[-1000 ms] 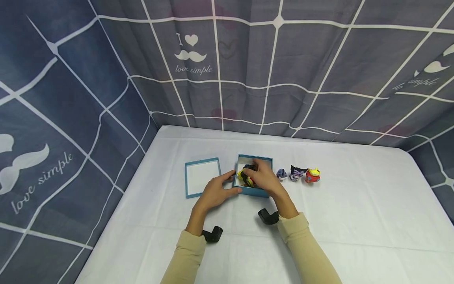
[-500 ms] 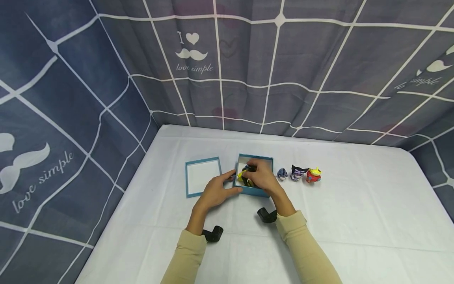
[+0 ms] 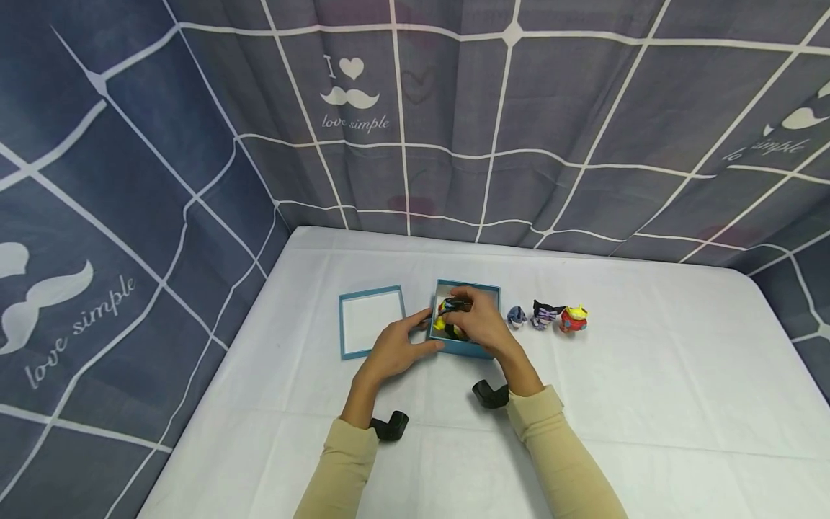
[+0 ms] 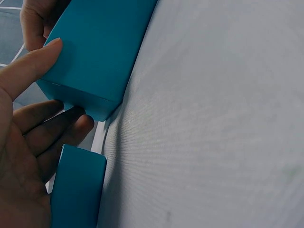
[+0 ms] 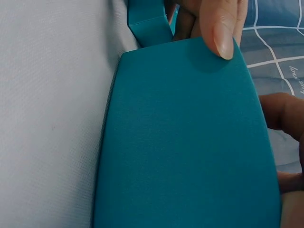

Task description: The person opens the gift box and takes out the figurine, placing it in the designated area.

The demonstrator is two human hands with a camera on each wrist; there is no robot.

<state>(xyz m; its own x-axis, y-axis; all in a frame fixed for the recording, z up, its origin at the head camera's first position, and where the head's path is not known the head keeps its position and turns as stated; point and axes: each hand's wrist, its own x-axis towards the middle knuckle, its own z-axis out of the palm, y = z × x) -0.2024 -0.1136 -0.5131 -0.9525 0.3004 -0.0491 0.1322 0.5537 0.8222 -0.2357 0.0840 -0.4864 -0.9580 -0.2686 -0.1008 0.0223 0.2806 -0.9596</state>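
Note:
A teal box [image 3: 463, 349] with a white inside stands uncovered on the table in the head view. At its near left corner my left hand [image 3: 397, 347] grips it, the thumb on the front wall and the fingers along the left side; the left wrist view shows this thumb [image 4: 45, 59] plainly. My right hand [image 3: 481, 317] reaches inside and pinches a small dark toy figure [image 3: 457, 305] with red and blue bits. Yellow and black toys [image 3: 444, 326] lie beneath it, partly covered by the hand. In the right wrist view the box wall hides most of the right fingers [image 5: 285, 114].
The teal-rimmed box lid [image 3: 370, 322], white inside, lies left of the box, close to my left hand. To the right stand three toy figures: a blue-grey one [image 3: 516, 317], a purple-and-black one [image 3: 543, 315] and a red-and-yellow one [image 3: 573, 318]. White cloth covers the table [image 3: 648, 404].
Inside the box my right fingers have shifted slightly left, and the dark figure between them shows more clearly. My left hand keeps its grip on the corner.

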